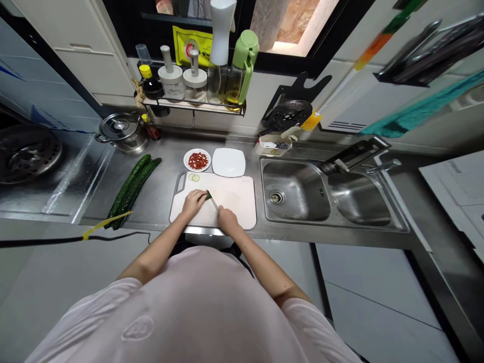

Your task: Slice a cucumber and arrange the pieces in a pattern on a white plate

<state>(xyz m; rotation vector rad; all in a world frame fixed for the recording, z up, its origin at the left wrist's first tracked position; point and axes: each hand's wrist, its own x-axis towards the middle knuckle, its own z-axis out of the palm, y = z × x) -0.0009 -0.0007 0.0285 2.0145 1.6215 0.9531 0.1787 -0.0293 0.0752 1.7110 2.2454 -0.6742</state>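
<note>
A white cutting board lies on the steel counter in front of me. My left hand is closed on a small green cucumber piece over the board's middle. My right hand grips a knife, its blade slanting up and left to the cucumber piece. Two thin pale cucumber slices overlap at the board's upper left. Behind the board are a plate of chopped red pieces and an empty white plate.
Two long cucumbers lie left of the board, near a lidded pot. A double sink is to the right. A rack of bottles and jars hangs behind. A burner sits far left.
</note>
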